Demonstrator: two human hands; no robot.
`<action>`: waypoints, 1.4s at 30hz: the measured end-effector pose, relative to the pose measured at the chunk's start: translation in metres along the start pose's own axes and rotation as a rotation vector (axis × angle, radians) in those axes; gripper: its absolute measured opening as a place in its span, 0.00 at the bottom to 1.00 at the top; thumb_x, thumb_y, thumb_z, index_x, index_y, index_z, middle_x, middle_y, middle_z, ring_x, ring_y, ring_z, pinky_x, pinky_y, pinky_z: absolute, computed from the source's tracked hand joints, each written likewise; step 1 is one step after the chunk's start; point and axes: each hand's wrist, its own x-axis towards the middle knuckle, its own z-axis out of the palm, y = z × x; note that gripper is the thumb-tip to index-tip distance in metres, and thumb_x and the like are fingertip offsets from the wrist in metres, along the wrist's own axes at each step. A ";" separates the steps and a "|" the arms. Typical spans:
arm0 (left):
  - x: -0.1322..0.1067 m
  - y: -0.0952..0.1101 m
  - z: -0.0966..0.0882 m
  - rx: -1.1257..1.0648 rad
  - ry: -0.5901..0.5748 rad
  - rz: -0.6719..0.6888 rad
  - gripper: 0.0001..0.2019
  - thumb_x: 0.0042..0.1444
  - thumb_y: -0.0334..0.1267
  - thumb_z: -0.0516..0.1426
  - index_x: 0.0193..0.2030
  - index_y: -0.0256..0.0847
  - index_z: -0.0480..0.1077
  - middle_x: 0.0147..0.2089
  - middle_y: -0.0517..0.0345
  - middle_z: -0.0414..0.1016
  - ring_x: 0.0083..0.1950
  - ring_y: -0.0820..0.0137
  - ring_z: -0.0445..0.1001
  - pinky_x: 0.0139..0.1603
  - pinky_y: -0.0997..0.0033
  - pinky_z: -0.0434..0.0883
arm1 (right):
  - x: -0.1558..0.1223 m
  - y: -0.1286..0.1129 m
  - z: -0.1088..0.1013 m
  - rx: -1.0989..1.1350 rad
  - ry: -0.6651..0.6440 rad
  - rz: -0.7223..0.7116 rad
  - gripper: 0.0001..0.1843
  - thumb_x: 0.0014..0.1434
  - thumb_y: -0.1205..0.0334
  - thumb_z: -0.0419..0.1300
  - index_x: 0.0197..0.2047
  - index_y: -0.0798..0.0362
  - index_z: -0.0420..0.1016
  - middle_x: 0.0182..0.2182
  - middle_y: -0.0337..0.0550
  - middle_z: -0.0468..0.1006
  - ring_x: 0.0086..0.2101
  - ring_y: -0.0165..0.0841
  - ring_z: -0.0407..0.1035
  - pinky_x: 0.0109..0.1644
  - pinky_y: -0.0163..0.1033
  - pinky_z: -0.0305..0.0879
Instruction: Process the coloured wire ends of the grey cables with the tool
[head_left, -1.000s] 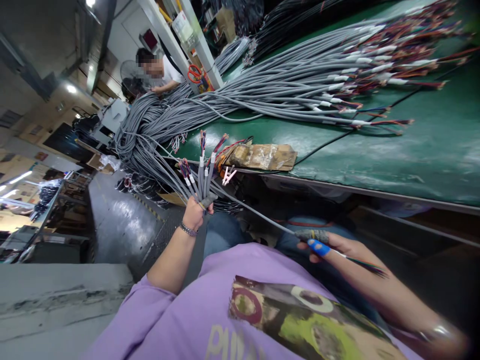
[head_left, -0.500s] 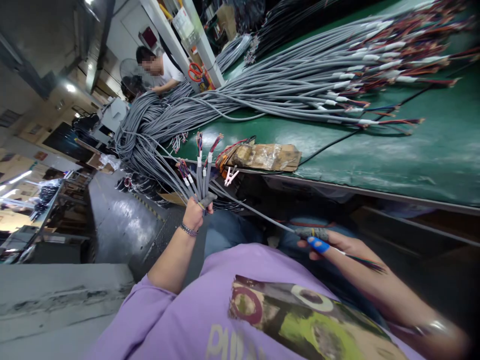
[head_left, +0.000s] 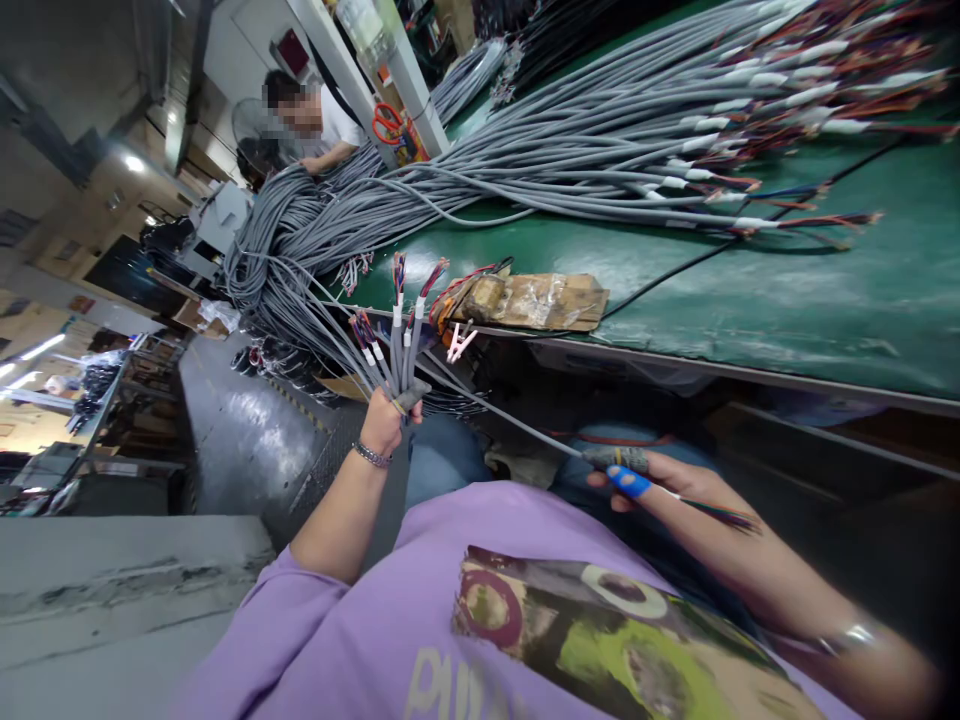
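The right hand (head_left: 626,480), one digit wrapped in blue, is closed on a single slender grey cable (head_left: 536,431), the contact partly hidden by what appears to be a grey finger wrap (head_left: 622,459). The left hand (head_left: 382,422) clamps an upright fan of grey, white-banded cable ends (head_left: 397,345) beside the green-topped workbench (head_left: 750,305).

You hold a bundle of grey cables (head_left: 396,348), white-sleeved ends (head_left: 397,314) and coloured wires (head_left: 398,272) fanning toward twelve o'clock; your single grey cable (head_left: 531,428) slants nearly straight toward four o'clock.
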 end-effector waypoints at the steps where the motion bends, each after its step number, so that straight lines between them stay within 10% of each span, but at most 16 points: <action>1: -0.001 0.000 -0.001 0.005 0.008 -0.003 0.17 0.46 0.46 0.64 0.21 0.37 0.65 0.16 0.65 0.63 0.16 0.78 0.61 0.19 0.75 0.62 | 0.000 -0.001 0.000 0.003 -0.003 -0.001 0.25 0.55 0.40 0.59 0.43 0.52 0.78 0.38 0.50 0.81 0.35 0.39 0.74 0.37 0.40 0.72; 42: 0.010 0.009 0.020 0.064 -0.039 -0.015 0.15 0.46 0.46 0.63 0.23 0.37 0.67 0.16 0.65 0.63 0.17 0.78 0.62 0.19 0.76 0.62 | -0.012 0.005 -0.003 0.063 0.012 -0.060 0.22 0.55 0.40 0.59 0.37 0.51 0.78 0.35 0.47 0.80 0.31 0.36 0.71 0.36 0.39 0.70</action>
